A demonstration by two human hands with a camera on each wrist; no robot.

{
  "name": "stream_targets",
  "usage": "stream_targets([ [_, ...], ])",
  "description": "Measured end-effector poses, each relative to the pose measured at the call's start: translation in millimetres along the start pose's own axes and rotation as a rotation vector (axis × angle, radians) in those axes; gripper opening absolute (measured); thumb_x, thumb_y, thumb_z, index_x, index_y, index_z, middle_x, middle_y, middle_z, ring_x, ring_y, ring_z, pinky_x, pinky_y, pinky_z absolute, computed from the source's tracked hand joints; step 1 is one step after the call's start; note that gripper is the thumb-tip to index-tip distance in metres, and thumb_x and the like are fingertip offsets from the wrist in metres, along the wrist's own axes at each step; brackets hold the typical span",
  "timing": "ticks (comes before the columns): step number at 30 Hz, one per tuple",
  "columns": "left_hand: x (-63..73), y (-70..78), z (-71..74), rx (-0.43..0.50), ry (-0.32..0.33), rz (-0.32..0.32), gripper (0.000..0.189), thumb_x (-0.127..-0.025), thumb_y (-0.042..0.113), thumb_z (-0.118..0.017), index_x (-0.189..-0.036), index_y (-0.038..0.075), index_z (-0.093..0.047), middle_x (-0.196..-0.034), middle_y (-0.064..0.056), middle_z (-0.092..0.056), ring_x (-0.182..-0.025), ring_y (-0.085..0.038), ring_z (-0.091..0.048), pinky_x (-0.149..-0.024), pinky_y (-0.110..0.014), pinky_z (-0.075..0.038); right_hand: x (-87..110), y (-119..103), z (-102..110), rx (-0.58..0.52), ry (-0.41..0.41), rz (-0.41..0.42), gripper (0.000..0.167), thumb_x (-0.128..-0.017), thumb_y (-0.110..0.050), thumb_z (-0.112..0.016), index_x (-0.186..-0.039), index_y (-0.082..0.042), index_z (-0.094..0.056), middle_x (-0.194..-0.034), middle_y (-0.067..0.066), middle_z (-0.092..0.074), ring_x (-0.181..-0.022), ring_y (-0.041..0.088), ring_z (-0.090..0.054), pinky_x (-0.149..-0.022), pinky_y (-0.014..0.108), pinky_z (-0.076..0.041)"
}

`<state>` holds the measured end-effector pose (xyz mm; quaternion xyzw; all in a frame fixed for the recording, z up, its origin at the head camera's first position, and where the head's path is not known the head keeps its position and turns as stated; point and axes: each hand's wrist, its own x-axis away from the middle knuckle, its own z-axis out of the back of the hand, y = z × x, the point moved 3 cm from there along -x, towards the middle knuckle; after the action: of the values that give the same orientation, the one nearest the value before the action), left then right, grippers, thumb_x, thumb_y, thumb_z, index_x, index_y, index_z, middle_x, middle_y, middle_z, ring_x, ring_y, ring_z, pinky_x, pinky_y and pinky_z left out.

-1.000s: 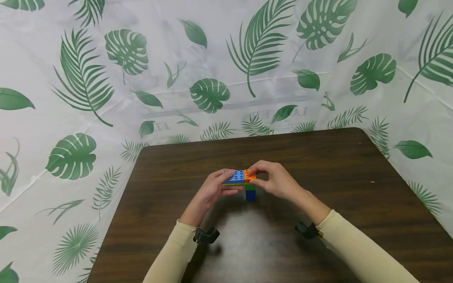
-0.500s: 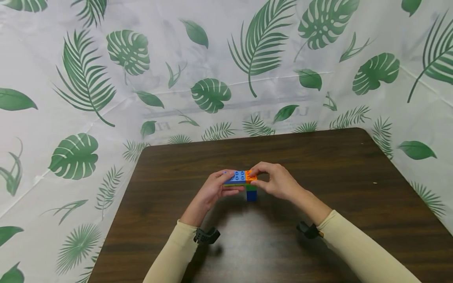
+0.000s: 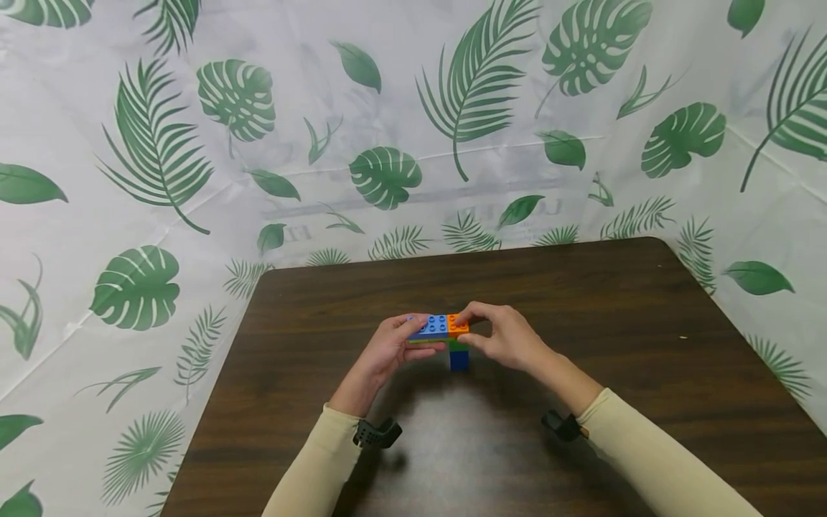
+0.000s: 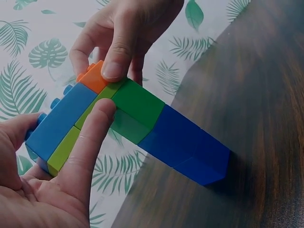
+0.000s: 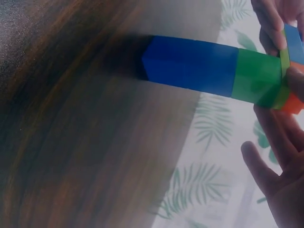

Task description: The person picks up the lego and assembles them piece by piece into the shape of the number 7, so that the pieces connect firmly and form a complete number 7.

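A toy-brick build stands on the table. Its column has dark blue bricks [image 4: 185, 142] at the bottom and a green brick [image 4: 137, 104] above them. Lime green pieces [image 4: 66, 147] lie over the column and jut out to the left. On these sit a light blue brick [image 3: 436, 326] and, at the right end, an orange brick [image 3: 457, 324]. My left hand [image 3: 390, 345] grips the jutting part, thumb on the light blue studs and fingers beneath. With thumb and fingers, my right hand [image 3: 507, 335] pinches the orange brick. Part of the light blue brick is hidden by my left thumb.
The dark wood-grain table [image 3: 310, 402] extends around the build. Behind it hangs a white sheet with green leaf prints [image 3: 388, 86]. A black band [image 3: 377, 433] is on my left wrist and another black band [image 3: 562, 425] on my right.
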<state>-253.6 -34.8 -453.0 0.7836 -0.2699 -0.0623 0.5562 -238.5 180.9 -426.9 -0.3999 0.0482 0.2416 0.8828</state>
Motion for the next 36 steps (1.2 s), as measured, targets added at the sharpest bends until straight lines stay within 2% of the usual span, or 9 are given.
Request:
stream_targets([
  [5,0.3,0.0,0.7,-0.004,-0.007,0.0,0.044,-0.102,0.025,-0.056,-0.132,-0.007,-0.051,-0.108,-0.017,-0.067,-0.087,-0.029,-0.072,-0.075,-0.032,-0.057,0.4,2,-2,0.012,-0.007,0.002,0.025,-0.084,-0.019,-0.08,-0.103,-0.023,-0.065,-0.104,-0.004,-0.07,-0.098,0.019,-0.064,-0.09,0.048,-0.052],
  [12,2.4,2.1,3.4,-0.065,-0.001,0.01,0.048,-0.1,0.032,-0.059,-0.133,-0.003,-0.052,-0.115,-0.019,-0.062,-0.094,-0.031,-0.071,-0.089,-0.047,-0.048,1.4,3,-4,-0.016,-0.008,0.007,0.027,-0.084,-0.018,-0.079,-0.106,-0.023,-0.064,-0.107,-0.004,-0.069,-0.1,0.018,-0.064,-0.092,0.05,-0.051],
  [15,3.7,3.2,8.3,-0.102,0.034,-0.025,0.049,-0.097,0.033,-0.063,-0.131,-0.001,-0.054,-0.12,-0.016,-0.058,-0.099,-0.03,-0.067,-0.087,-0.046,-0.052,1.7,3,-4,-0.031,-0.009,0.009,0.029,-0.085,-0.017,-0.079,-0.108,-0.023,-0.063,-0.11,-0.004,-0.068,-0.102,0.018,-0.063,-0.093,0.049,-0.051],
  [19,7.1,6.0,18.0,-0.156,0.082,-0.119,0.041,-0.096,0.023,-0.066,-0.128,0.0,-0.057,-0.12,-0.015,-0.055,-0.101,-0.028,-0.061,-0.084,-0.046,-0.055,3.0,5,-6,-0.036,-0.018,0.022,0.034,-0.084,-0.013,-0.079,-0.113,-0.023,-0.062,-0.114,-0.004,-0.067,-0.105,0.018,-0.063,-0.094,0.048,-0.05],
  [25,13.3,8.3,25.6,-0.221,0.058,-0.21,0.039,-0.092,0.005,-0.067,-0.129,-0.001,-0.057,-0.122,-0.02,-0.059,-0.099,-0.027,-0.065,-0.092,-0.06,-0.046,5.8,7,-5,-0.06,-0.024,0.048,0.033,-0.087,-0.01,-0.075,-0.117,-0.02,-0.063,-0.116,-0.002,-0.066,-0.103,0.016,-0.064,-0.092,0.041,-0.053],
  [30,14.7,8.5,23.7,-0.21,0.044,-0.234,0.044,-0.09,-0.001,-0.067,-0.131,-0.008,-0.052,-0.123,-0.02,-0.06,-0.099,-0.024,-0.066,-0.09,-0.057,-0.049,6.0,11,-2,-0.122,-0.009,0.024,0.033,-0.089,-0.008,-0.072,-0.12,-0.018,-0.063,-0.117,0.002,-0.065,-0.098,0.016,-0.065,-0.085,0.035,-0.055],
  [36,14.0,11.5,21.4,-0.189,0.072,-0.224,0.043,-0.09,0.002,-0.068,-0.131,-0.005,-0.055,-0.12,-0.017,-0.061,-0.096,-0.024,-0.066,-0.088,-0.05,-0.053,2.2,15,2,-0.201,0.031,-0.047,0.037,-0.092,-0.01,-0.069,-0.127,-0.013,-0.06,-0.121,0.005,-0.063,-0.096,0.017,-0.067,-0.082,0.029,-0.056],
])
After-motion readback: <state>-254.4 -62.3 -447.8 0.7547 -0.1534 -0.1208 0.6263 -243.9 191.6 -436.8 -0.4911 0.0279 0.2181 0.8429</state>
